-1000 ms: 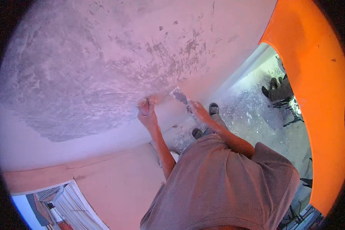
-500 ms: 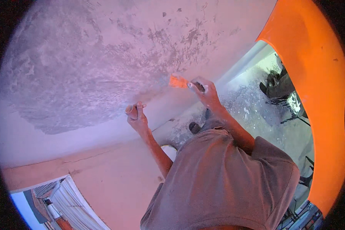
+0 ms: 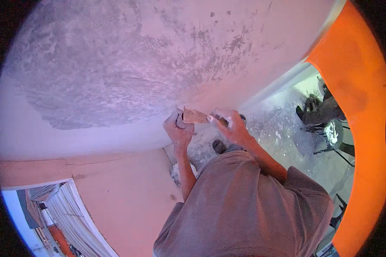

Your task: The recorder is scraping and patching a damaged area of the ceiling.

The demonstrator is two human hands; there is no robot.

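Note:
In front of the wall, my left hand is closed around a small, round, cup-like piece whose rim faces right; its exact kind does not show. My right hand grips the dark handle of a putty knife. The knife's broad, flat blade lies at the mouth of the cup-like piece and seems to touch it. Behind both hands rises a pale wall with a large grey, rough patch and dark specks.
A white-rimmed bucket stands behind my left forearm. At right, a person's dark-clad leg is beside a dark-legged stool on a white-spattered floor. An orange surface fills the right rim; a curtained window is lower left.
My left hand has moved right with the cup-like piece. The putty knife has come down off the wall patch, and its blade now meets that piece. The view has shifted slightly.

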